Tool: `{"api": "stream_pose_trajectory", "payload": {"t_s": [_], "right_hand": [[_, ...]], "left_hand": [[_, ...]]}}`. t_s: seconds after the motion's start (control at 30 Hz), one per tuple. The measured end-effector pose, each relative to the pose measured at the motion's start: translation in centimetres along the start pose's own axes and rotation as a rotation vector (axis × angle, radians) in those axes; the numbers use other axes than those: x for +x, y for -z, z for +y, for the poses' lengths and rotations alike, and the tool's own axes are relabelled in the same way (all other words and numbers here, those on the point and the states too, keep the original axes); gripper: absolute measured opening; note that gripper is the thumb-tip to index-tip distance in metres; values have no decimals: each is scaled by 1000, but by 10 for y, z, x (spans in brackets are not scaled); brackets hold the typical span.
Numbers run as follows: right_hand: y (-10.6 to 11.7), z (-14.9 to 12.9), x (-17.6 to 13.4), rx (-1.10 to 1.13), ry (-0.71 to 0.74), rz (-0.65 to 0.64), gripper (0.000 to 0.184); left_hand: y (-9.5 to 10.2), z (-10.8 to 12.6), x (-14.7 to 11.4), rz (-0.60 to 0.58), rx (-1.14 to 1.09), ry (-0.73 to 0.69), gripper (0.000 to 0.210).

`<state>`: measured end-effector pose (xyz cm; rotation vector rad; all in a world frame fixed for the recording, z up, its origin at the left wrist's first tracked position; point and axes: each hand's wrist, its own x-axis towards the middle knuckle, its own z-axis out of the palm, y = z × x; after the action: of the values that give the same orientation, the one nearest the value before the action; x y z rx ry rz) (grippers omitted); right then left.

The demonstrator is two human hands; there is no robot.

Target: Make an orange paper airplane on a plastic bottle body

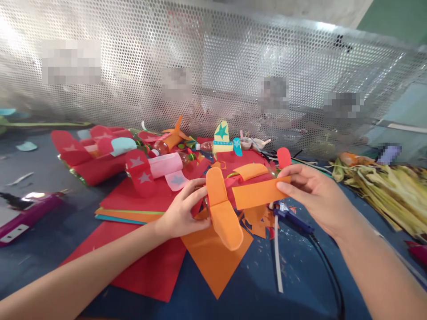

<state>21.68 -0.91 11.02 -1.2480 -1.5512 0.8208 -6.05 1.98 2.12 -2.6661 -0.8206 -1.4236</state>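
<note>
My left hand (183, 211) grips an orange felt piece (225, 218) with rounded ends and a crease across its middle, like a toy plane's wing. What lies behind it is mostly hidden. In my right hand (310, 191), a straight orange felt strip (255, 194) is pinched by its right end between thumb and fingers. The strip's free end points left and appears close to the rounded piece; I cannot tell whether they touch. Under my hands lie an orange felt sheet (216, 266) and red felt sheets (150, 271). A blue glue gun (295, 220) rests below my right hand.
Red felt-covered toy planes (100, 166) and a pink-and-red one (167, 166) stand at the left. A white glue stick (278, 258) and a black cord (330, 266) lie at the right, near dried husks (387, 191). A perforated metal panel (227, 58) borders the back.
</note>
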Motion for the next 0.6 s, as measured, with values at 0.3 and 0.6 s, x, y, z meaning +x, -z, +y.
{"api": "stream_pose_trajectory", "payload": {"t_s": [0.3,0.6], "right_hand": [[-8,1,1,-97,18,-45,26],[-13,6,-3,-164,82,-10,25]], "left_hand": [[0,3,0,-2,-44,-21,66],[0,5,2,-2,-58,-43,69]]}}
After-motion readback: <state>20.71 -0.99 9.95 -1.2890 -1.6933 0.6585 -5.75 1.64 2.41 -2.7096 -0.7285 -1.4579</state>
